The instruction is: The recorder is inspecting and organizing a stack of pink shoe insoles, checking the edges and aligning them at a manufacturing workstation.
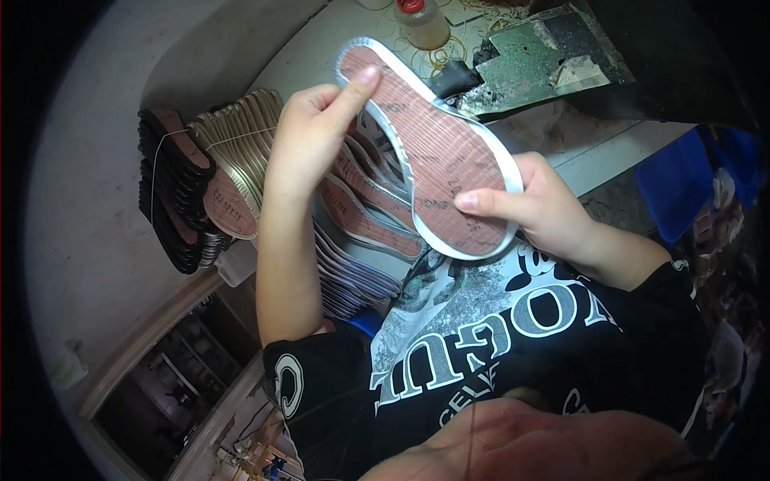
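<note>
A shoe insole [433, 148] with a pinkish-brown ribbed face and a white, silvery wrapped rim is held up in front of my chest, tilted, with its printed face toward me. My left hand [317, 120] grips the narrow heel end, thumb on the face and fingers out of sight behind. At the wide forefoot end my right hand [553, 200] pinches the edge, its thumb lying flat on the face. Loose insoles with silver-grey rims [349, 208] lie just behind and below the held one, partly covered by it and my left arm.
Bundles of black-rimmed insoles [172, 192] and gold-rimmed insoles [241, 140] stand by the wall at left. Across the white table [313, 48] are a red-capped bottle [423, 28], scattered rubber bands and a worn green metal plate [553, 60]. A blue container [678, 184] is at right.
</note>
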The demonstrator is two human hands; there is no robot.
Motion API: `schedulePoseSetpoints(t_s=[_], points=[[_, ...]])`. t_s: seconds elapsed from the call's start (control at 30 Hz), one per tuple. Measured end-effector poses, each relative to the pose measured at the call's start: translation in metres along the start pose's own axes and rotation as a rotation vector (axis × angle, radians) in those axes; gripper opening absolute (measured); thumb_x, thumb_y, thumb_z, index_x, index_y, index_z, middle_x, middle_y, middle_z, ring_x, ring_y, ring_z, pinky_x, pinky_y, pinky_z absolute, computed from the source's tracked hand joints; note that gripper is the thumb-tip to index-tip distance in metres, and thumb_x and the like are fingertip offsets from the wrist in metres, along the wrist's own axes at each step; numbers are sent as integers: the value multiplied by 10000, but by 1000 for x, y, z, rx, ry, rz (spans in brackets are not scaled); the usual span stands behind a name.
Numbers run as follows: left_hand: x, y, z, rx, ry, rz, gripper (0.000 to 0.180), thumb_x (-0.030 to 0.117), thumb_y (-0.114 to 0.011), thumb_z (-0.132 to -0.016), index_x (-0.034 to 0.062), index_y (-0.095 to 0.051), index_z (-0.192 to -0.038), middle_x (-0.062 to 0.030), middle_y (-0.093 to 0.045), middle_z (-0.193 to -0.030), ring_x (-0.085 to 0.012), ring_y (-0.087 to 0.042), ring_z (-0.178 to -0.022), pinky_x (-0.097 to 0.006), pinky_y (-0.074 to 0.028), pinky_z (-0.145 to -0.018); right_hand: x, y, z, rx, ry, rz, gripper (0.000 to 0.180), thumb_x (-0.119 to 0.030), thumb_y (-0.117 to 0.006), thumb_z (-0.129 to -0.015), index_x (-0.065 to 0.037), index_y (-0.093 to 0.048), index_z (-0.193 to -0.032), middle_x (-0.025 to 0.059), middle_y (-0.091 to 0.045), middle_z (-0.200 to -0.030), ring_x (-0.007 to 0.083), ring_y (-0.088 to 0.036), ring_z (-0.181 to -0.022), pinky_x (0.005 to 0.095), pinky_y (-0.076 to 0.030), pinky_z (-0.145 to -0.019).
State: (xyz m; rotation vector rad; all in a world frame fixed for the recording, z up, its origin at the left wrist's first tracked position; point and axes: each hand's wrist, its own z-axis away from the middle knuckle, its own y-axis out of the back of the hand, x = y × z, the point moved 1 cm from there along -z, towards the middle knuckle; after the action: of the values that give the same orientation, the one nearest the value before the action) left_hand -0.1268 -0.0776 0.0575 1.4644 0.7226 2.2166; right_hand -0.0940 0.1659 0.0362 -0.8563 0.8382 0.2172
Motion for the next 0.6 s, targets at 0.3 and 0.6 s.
schedulePoseSetpoints(t_s=[0.3,0.6], points=[[6,-28,38,-255,-36,668,598,172,-791,-719,-61,-488,-1180,-127,-586,-1054,-178,-574,-975,-307,-452,-885,1,-11,-28,30,64,-106,249,-178,-636,-880,15,-649,-1037,61,-675,-925,80,-628,-812,214,-497,-718],[9,-25,35,-147,134,675,571,161,-800,-710,-82,-499,-1130,-169,-597,-1052,-197,-604,-933,-300,-484,-837,9,-14,-16,-44,-152,-57,281,-173,-601,-896,70,-591,-1037,144,-670,-868,163,-678,-734,236,-558,-611]])
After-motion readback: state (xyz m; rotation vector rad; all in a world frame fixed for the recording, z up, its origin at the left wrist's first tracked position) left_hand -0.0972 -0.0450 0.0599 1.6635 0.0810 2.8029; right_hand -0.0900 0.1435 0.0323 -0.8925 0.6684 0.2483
